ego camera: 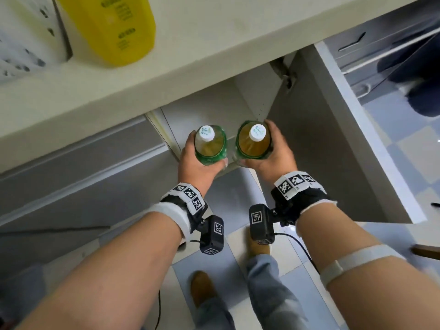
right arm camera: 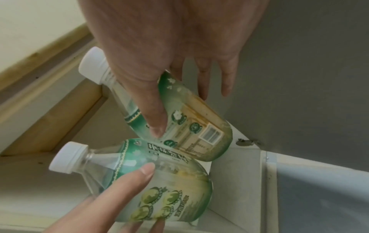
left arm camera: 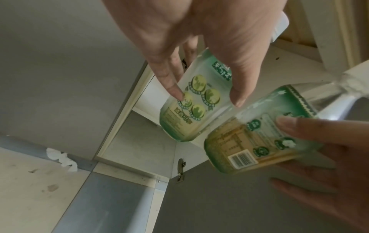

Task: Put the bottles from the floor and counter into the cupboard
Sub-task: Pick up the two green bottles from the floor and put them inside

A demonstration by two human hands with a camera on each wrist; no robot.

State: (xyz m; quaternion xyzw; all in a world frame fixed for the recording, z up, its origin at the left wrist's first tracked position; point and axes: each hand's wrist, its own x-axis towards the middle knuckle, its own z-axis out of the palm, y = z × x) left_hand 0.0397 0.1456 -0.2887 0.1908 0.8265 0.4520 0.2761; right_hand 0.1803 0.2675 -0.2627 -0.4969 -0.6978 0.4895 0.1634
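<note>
Two clear plastic, green-labelled, white-capped bottles are held upright at the open cupboard [ego camera: 309, 129]: left bottle [ego camera: 210, 145] gripped by the left hand [ego camera: 195, 160], right bottle [ego camera: 254, 140] by the right hand [ego camera: 276, 153].

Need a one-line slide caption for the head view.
Left hand and right hand each hold a tea bottle before the open cupboard.
</note>
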